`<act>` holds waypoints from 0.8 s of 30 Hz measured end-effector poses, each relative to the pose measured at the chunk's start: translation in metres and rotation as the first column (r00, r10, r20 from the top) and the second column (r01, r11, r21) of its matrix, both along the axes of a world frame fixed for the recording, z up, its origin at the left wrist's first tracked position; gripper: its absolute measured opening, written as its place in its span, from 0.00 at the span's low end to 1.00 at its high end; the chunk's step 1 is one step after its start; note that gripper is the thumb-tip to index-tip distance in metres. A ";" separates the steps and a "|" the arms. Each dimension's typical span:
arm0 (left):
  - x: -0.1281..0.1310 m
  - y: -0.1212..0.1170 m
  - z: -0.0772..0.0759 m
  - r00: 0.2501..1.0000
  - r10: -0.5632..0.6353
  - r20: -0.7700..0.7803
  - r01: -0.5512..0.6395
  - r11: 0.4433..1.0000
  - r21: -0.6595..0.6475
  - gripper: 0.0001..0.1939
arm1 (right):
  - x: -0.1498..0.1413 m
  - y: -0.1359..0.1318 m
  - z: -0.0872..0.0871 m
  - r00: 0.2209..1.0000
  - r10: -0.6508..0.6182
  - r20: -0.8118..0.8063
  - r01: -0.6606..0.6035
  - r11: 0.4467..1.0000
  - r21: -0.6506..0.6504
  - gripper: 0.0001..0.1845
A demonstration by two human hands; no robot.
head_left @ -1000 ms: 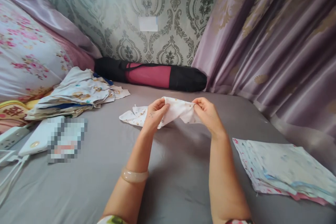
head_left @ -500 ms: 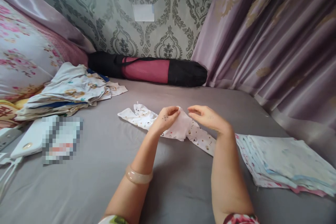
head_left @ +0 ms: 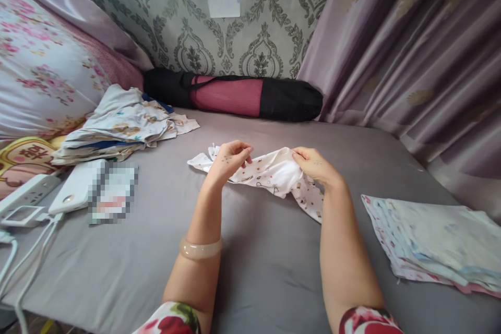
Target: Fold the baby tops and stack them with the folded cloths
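A white patterned cloth [head_left: 270,173] is being spread at the centre of the frame on a grey sheet [head_left: 266,287]. Its long axis is being laid slantwise, from a pointed end left of centre down to an end beside the right forearm. Its upper edge is being pinched by the right hand [head_left: 316,166], thumb and fingers closed. The left hand [head_left: 230,162] is being held narrow over the cloth's left part; whether fabric is being gripped there cannot be told.

A dark character is being shown on a yellow plush item [head_left: 24,155] at the left edge, but it cannot be read surely. Lettering on the packet [head_left: 114,194] is being hidden by pixelation. Folded cloths [head_left: 438,240] are being kept stacked at the lower right.
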State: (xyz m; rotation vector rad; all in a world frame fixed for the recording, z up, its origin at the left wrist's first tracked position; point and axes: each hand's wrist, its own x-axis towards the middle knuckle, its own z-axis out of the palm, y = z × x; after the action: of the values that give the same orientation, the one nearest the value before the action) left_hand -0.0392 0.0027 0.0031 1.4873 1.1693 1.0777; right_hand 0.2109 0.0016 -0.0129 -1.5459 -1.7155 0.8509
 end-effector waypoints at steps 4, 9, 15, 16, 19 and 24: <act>-0.006 -0.003 -0.004 0.959 -0.247 -0.138 0.228 0.964 -0.138 0.08 | -0.002 0.003 -0.004 0.991 -0.126 -0.053 0.127 0.992 0.018 0.16; 0.005 0.009 -0.030 0.943 -0.014 -0.333 0.040 0.997 0.071 0.05 | -0.004 0.000 0.001 0.976 -0.204 -0.080 0.203 0.979 -0.019 0.16; 0.012 0.017 -0.055 0.875 -0.036 -0.483 0.135 0.976 0.172 0.22 | -0.001 -0.001 0.001 0.984 -0.179 -0.010 0.179 0.984 -0.017 0.16; 0.012 0.017 -0.058 0.867 -0.029 -0.498 0.141 0.972 0.188 0.24 | 0.000 0.000 0.001 0.984 -0.175 -0.007 0.175 0.984 -0.021 0.16; 0.015 0.020 -0.068 0.875 0.039 -0.483 0.092 0.965 0.246 0.24 | 0.001 0.000 -0.001 0.987 -0.162 -0.012 0.161 0.987 -0.027 0.16; 0.014 0.025 -0.077 0.920 0.087 -0.383 0.005 0.972 0.235 0.21 | -0.001 -0.002 0.003 0.985 -0.159 -0.060 0.156 0.986 -0.060 0.15</act>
State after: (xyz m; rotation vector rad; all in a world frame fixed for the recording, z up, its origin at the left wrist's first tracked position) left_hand -0.0254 0.0277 -0.0741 1.9336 1.3886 0.9968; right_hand 0.2094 -0.0004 -0.0095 -1.6481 -1.5131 0.8632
